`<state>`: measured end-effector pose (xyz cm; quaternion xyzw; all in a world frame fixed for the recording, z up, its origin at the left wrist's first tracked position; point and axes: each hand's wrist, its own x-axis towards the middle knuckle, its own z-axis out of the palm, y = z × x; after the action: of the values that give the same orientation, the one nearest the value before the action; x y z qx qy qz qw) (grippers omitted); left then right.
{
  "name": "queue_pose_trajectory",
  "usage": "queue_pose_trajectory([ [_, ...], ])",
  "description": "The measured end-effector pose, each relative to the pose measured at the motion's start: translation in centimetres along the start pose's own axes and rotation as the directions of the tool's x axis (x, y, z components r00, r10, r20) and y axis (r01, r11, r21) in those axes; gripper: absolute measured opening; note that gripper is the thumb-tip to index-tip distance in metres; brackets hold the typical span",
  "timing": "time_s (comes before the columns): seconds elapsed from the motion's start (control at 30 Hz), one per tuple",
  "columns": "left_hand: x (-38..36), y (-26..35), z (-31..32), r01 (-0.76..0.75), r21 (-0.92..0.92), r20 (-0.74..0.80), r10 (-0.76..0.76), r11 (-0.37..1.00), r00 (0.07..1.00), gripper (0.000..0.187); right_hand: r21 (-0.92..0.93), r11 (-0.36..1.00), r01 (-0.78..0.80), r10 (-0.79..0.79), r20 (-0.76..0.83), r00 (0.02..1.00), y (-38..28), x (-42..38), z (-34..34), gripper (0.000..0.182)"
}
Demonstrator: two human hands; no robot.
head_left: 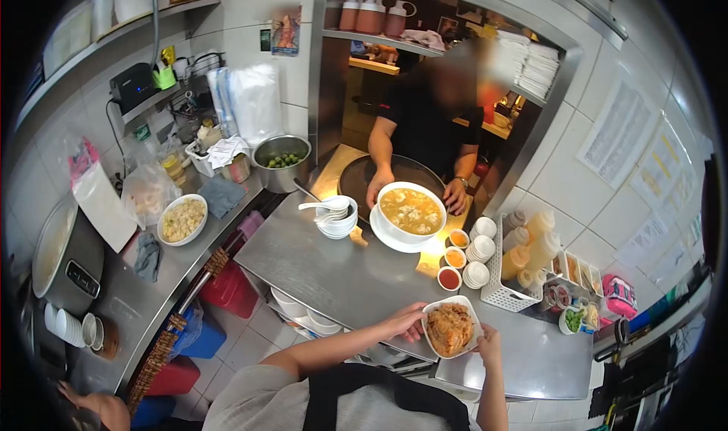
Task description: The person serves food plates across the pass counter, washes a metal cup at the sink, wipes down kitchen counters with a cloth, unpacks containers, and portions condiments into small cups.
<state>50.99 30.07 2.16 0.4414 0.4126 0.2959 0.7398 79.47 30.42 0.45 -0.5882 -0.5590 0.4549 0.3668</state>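
A square white bowl heaped with brown fried rice is held between my two hands, over the front of the steel counter. My left hand grips its left side. My right hand closes on the right edge, thumb near the rim. Past the bowl, a person in a dark shirt stands at the pass window with both hands by a large white soup bowl on a white plate. Small sauce cups in red and orange stand just beyond my bowl.
Stacked bowls with spoons stand left on the counter; a basket of squeeze bottles stands right. The left bench holds a bowl of pale fried rice, a pot of limes and a cooker. Another person's arm shows lower left.
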Motion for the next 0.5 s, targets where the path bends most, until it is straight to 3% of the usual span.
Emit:
queue_pose_trajectory([
  [0.17, -5.7, -1.3, -5.5, -0.016, -0.061, -0.148, 0.007, 0.998, 0.989, 0.049, -0.027, 0.997, 0.068, -0.066, 0.054, 0.996, 0.5, 2.2, 7.2, 0.053],
  [0.33, -9.6, -0.3, -11.6, -0.049, -0.077, -0.224, 0.031, 0.996, 0.974, 0.054, -0.174, 0.959, 0.224, -0.192, 0.182, 0.964, -2.7, 5.6, 14.6, 0.049],
  [0.5, -14.0, -0.1, -16.6, -0.116, -0.114, -0.384, 0.064, 0.987, 0.921, 0.062, -0.082, 0.982, 0.167, -0.142, 0.256, 0.956, -6.1, 8.8, 19.4, 0.05],
])
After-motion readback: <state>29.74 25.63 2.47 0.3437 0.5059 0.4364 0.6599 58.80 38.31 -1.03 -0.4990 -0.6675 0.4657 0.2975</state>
